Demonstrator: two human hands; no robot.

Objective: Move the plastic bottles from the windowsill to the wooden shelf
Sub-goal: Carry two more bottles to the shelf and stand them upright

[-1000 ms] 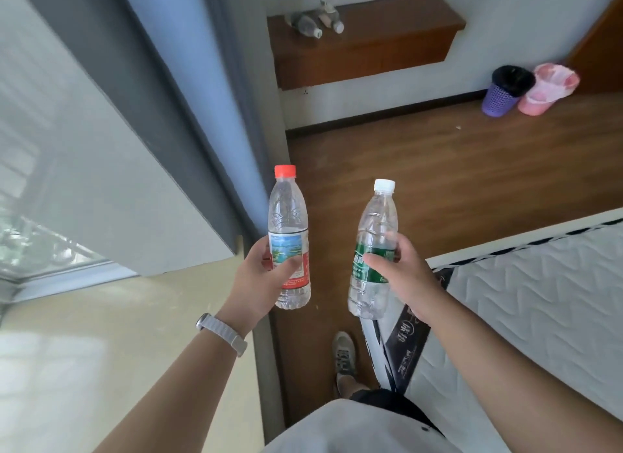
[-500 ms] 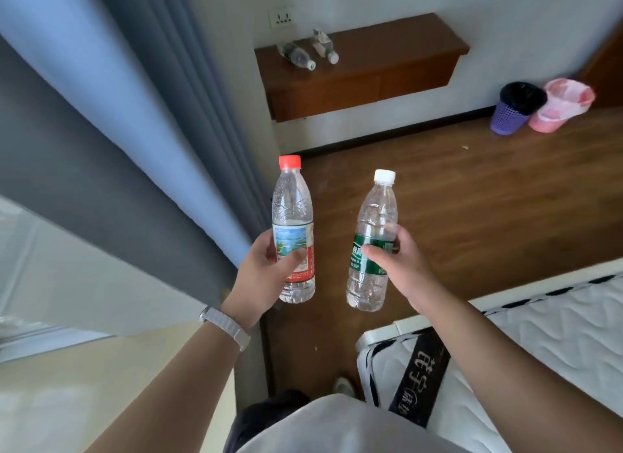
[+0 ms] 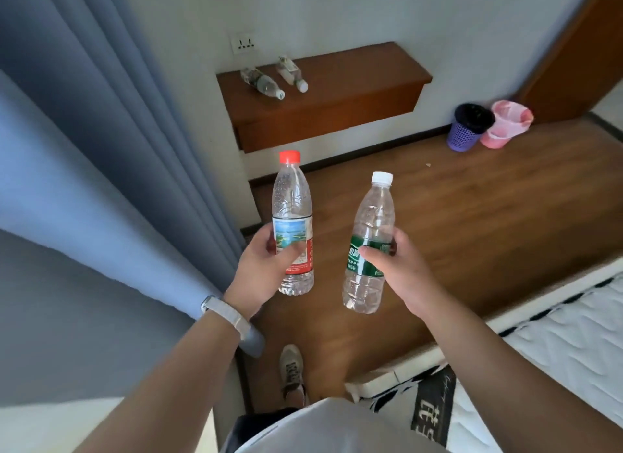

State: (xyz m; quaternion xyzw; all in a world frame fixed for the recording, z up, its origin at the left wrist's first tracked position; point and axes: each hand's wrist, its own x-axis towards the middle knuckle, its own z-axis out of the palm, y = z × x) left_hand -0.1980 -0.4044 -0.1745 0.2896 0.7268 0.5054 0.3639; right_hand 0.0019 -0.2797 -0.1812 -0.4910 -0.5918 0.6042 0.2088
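2 bottles [image 3: 263, 83] on wooden shelf [image 3: 354, 78] beyond left hand [image 3: 266, 267], which grips red-cap bottle [image 3: 291, 199] | right hand [image 3: 401, 267] grips white-cap bottle [image 3: 376, 213] | both undelivered

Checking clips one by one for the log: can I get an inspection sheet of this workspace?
Surface: wall-mounted shelf.
Job's things: two lying bottles on the shelf; red-cap bottle and white-cap bottle carried, not yet there.
Clutter: purple bin and pink bin on the floor, side by side.
Grippers: left hand grips the red-cap bottle; right hand grips the white-cap bottle.
Cables: nothing seen.
Surroundings: curtain left, mattress right, socket above the shelf.
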